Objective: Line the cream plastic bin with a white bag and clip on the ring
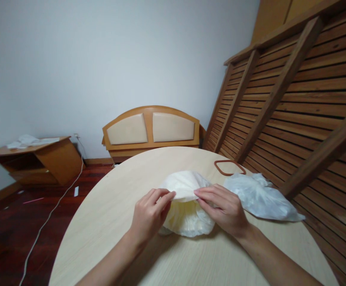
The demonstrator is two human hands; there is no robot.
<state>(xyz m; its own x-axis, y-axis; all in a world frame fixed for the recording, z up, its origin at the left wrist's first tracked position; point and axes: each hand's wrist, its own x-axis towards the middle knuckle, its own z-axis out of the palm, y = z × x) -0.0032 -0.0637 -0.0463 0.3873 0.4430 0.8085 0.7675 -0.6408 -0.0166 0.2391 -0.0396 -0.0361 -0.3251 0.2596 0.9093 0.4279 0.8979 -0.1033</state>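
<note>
A white, thin-walled plastic bag (187, 222) sits on the round table with its mouth facing me and a pale yellowish inside showing. Whether a container stands within it, I cannot tell. At the left of the bag's upper rim, my left hand (152, 208) pinches the edge between thumb and fingers. My right hand (223, 206) grips the same rim a short way to the right, fingers pressed together. Between the two hands a strip of the rim is held up.
On the pale round table (101, 226), a crumpled whitish plastic bag (262, 196) lies at right, near a brown rounded ring (229, 167). A slatted wooden panel (304, 99) leans beyond it. Behind stand a headboard (150, 127) and a low cabinet (47, 159); a cable (55, 206) crosses the floor.
</note>
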